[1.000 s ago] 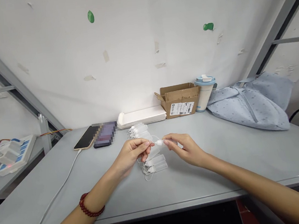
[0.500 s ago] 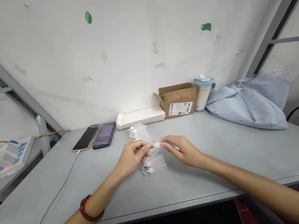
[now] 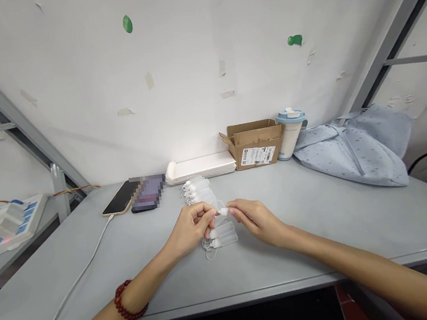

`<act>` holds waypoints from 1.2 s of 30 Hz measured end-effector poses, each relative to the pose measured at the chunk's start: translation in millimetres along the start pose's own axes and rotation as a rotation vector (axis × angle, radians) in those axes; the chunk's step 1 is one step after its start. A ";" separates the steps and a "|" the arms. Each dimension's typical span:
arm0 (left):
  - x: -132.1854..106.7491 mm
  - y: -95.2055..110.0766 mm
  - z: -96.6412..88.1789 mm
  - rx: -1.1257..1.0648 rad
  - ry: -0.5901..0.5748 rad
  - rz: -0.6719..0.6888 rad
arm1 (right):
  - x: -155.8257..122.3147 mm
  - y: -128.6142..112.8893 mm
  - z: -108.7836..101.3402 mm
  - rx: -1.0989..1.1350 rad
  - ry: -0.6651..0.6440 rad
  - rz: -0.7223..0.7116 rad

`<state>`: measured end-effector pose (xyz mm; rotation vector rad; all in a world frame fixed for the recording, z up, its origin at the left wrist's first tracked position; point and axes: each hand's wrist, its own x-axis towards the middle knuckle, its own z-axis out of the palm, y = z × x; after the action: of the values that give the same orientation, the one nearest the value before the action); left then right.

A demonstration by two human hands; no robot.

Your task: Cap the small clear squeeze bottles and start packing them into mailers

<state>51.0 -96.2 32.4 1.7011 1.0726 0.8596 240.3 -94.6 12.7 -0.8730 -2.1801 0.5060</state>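
Between my hands is a small clear plastic bottle with a white cap and a thin white loop of cord. My right hand pinches it from the right, its fingers hiding most of the body. Thumb and forefinger of my left hand are closed at the cap end, on the cord or cap tip; exactly what they grip is too small to tell. Below my left fingers lie similar clear bottles with white cord loops. More such bottles lie in a row just behind my hands.
Along the wall stand a stack of white flat packs, an open cardboard box, a tumbler and a pale blue cloth bag. Two phones lie left, one on a white cable. A power strip sits far left.
Both hands stay nearly in place around the bottle. The cap and my right hand have shifted slightly down and left, a little closer to my left fingers.
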 end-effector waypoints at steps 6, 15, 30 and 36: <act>0.5 -3.0 1.1 -0.002 -0.017 -0.006 | -0.3 2.5 2.0 -0.006 0.001 -0.011; 8.9 -0.6 -19.3 -0.166 -0.101 -0.018 | 5.5 -3.7 -9.0 0.040 0.034 0.035; 5.1 -2.1 -8.8 -0.032 -0.062 -0.052 | 1.6 0.7 -2.8 -0.009 0.010 0.002; 4.8 0.5 -10.3 -0.022 -0.071 -0.062 | 1.8 1.2 -2.9 -0.017 0.003 -0.015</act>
<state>43.9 -88.5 36.8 1.6591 1.0582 0.7634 242.0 -92.3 14.8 -0.8655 -2.1893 0.4794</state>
